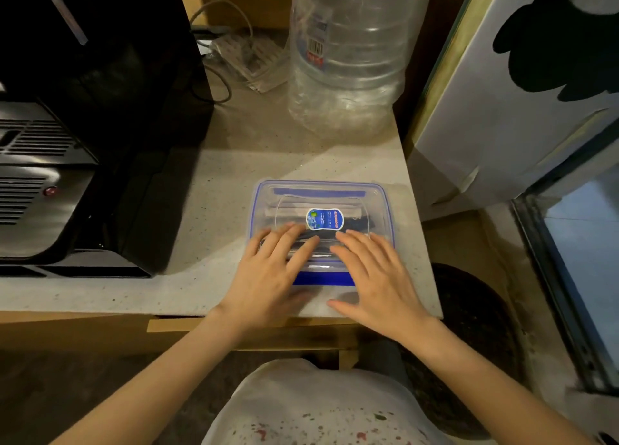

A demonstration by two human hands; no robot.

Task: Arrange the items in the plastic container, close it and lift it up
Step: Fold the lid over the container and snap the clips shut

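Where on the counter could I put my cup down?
There is bare counter between the black machine and the plastic box, and more between the box and the big water bottle. The near right is crowded: both hands, left hand and right hand, lie flat on the box lid.

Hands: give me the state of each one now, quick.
Left hand: open, fingers flat on the container lid, holding nothing.
Right hand: open, fingers flat on the same lid, holding nothing.

clear plastic container (376, 210) trimmed blue, on a speckled pale counter (214, 210).
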